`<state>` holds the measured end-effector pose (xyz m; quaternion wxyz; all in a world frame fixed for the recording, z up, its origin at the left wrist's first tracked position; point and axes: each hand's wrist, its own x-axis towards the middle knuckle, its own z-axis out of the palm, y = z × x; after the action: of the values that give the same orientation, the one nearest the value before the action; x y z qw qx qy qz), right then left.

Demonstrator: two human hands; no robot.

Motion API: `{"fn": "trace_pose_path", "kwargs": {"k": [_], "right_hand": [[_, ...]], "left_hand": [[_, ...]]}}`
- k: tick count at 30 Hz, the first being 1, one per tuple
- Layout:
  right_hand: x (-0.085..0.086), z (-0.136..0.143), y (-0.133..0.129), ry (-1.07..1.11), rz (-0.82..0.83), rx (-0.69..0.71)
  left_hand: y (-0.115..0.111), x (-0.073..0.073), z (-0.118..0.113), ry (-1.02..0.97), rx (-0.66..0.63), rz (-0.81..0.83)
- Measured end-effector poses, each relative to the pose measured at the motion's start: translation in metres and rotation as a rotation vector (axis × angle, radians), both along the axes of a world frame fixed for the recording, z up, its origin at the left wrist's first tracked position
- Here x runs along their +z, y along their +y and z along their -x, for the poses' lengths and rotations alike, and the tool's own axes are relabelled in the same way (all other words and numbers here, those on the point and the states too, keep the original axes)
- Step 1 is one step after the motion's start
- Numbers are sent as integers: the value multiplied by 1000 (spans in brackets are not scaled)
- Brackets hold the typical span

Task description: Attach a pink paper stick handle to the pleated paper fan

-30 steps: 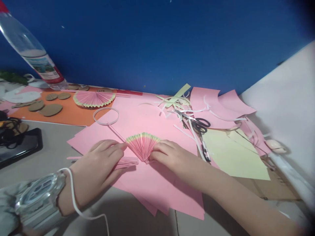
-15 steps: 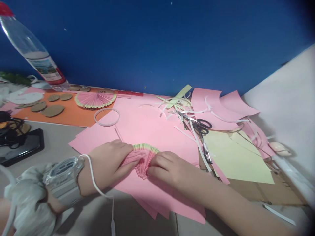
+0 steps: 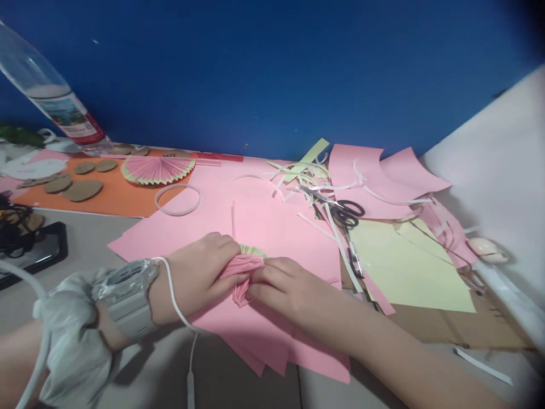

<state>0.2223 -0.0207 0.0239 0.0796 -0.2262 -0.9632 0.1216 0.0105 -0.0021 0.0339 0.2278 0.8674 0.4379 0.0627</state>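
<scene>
My left hand (image 3: 213, 267), with a watch and a grey scrunchie at the wrist, is closed on a stack of folded pink paper (image 3: 240, 264). Closed fingers of my right hand (image 3: 279, 284) grip a pleated pink paper fan (image 3: 241, 292) with a pale green edge. The stack lies across the fan, so much of the fan is hidden. Both hands meet above several pink sheets (image 3: 208, 216) spread on the table. Farther back lies a finished-looking pink pleated fan (image 3: 159, 169) with a green zigzag rim.
Black-handled scissors (image 3: 340, 209) lie among paper strips at right, near a pale green sheet (image 3: 413, 272). A white ring (image 3: 177, 213) rests left of centre. Cardboard discs (image 3: 83, 190) lie on orange paper. A plastic bottle (image 3: 63, 108) and a phone (image 3: 46, 244) are at left.
My left hand has moved right, carrying the folded pink paper over the fan toward my right hand. Less of the fan shows now. The view has shifted slightly.
</scene>
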Motion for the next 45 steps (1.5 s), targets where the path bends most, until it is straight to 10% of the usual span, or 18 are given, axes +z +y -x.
{"fn": "trace_pose_path", "kwargs": {"k": [20, 29, 35, 45], "right_hand": [[-20, -9, 21, 446, 232, -279], [-7, -3, 49, 21, -100, -142], [-12, 11, 56, -93, -418, -14], [-14, 32, 41, -127, -341, -252]], "left_hand": [[32, -9, -2, -101, -392, -7], [33, -11, -3, -79, -460, -93], [22, -2, 13, -130, -234, -38], [27, 15, 40, -496, 362, -8]]}}
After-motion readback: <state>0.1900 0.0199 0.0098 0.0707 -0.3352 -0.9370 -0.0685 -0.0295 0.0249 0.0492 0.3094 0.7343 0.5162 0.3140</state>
